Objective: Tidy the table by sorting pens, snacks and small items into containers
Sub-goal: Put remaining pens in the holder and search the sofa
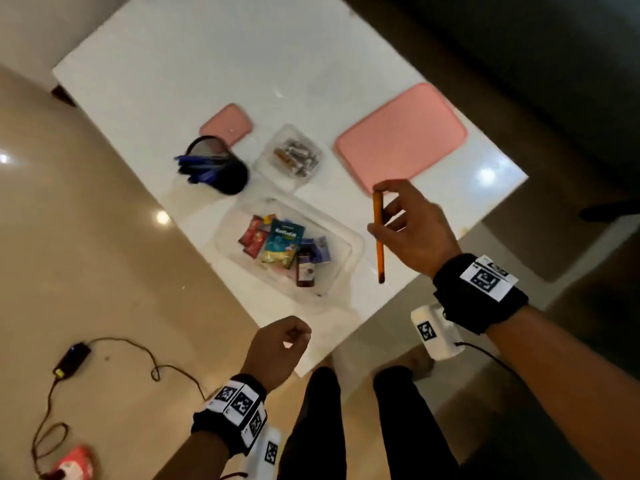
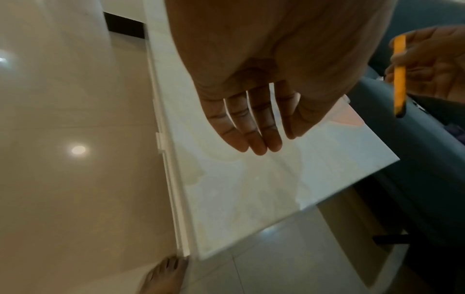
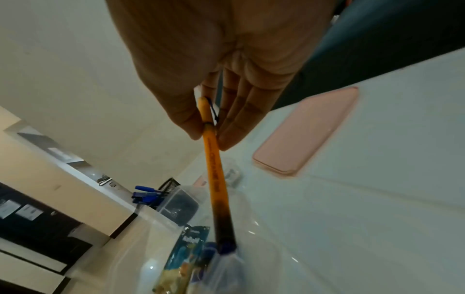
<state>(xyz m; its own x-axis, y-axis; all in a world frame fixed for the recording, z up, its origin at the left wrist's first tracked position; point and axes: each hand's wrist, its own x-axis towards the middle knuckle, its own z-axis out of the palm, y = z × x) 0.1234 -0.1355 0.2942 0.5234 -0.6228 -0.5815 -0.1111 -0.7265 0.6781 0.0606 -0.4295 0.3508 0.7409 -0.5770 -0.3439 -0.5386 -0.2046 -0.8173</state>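
Right hand [image 1: 417,227] pinches my orange pen [image 1: 379,237] between thumb and fingers, held above the table [image 1: 173,64] near its right edge — beside the clear snack box [image 1: 349,237]. Left hand [image 1: 277,348] hangs over the near corner — fingers relaxed, holding nothing.

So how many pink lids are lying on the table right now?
2. The large pink lid lies at the table's far right; the small pink lid sits just behind the black pen cup. None seem hidden.
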